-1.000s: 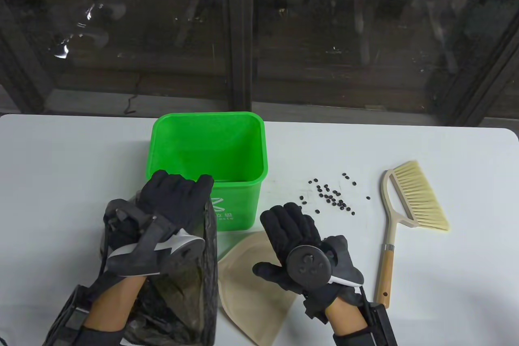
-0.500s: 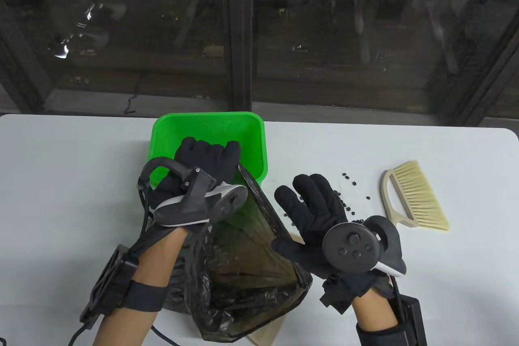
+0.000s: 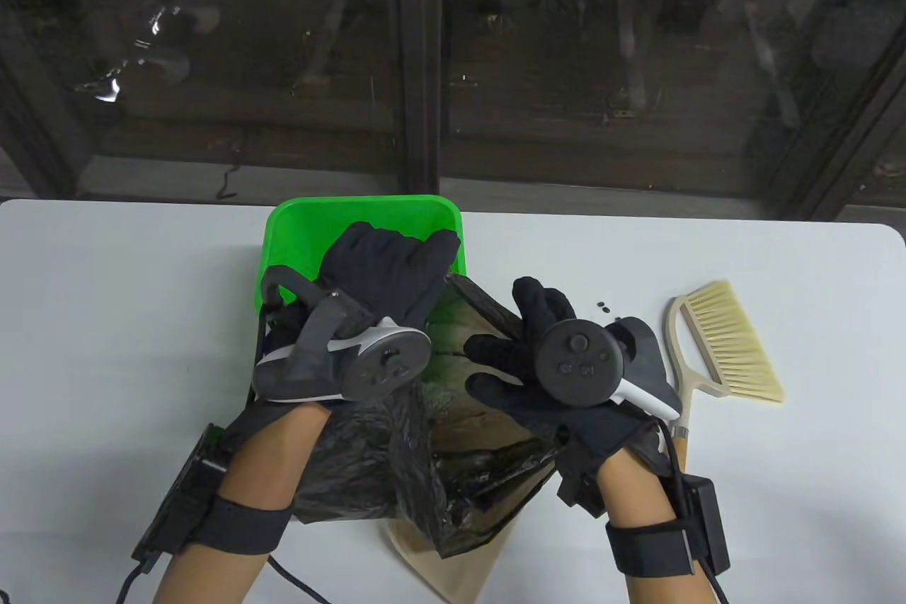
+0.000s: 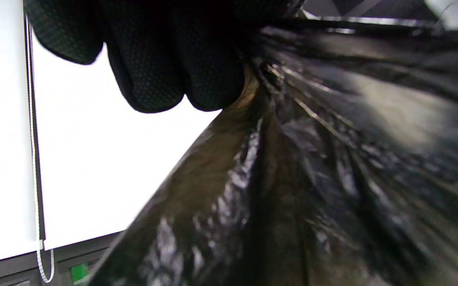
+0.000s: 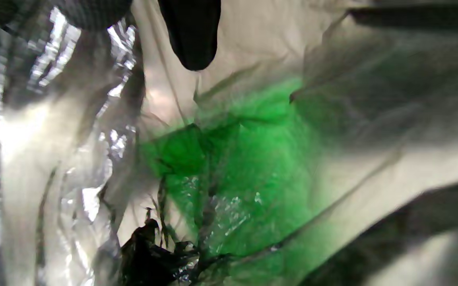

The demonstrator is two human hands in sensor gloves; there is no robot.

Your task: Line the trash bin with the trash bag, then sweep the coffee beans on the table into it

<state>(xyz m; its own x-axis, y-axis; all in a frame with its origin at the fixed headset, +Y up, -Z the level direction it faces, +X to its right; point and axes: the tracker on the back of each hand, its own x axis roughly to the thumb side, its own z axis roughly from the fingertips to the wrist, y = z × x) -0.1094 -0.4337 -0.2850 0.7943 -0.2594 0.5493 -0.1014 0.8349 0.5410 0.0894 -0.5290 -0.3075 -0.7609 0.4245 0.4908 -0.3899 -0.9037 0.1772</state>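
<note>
Gripping the mouth of the dark trash bag, the left hand hangs over the open top of the green trash bin, its fingers curled round a gathered edge of the plastic; the left wrist view shows those fingers closed on the bunched film. Just to the bin's right, the right hand has the opposite side of the bag's mouth, with the fingers bent against the plastic, though how firmly they pinch it I cannot tell; in the right wrist view one fingertip lies against the translucent film with the bin's green showing through. Between the two hands the bag is pulled wide, its mouth held above the bin's near right corner, while the rest of it sags toward the near edge of the white table. Part of a beige dustpan pokes out from under the bag, nearer than the bin. A few coffee beans show to the bin's right, beyond the right hand, and farther right lies the brush.
</note>
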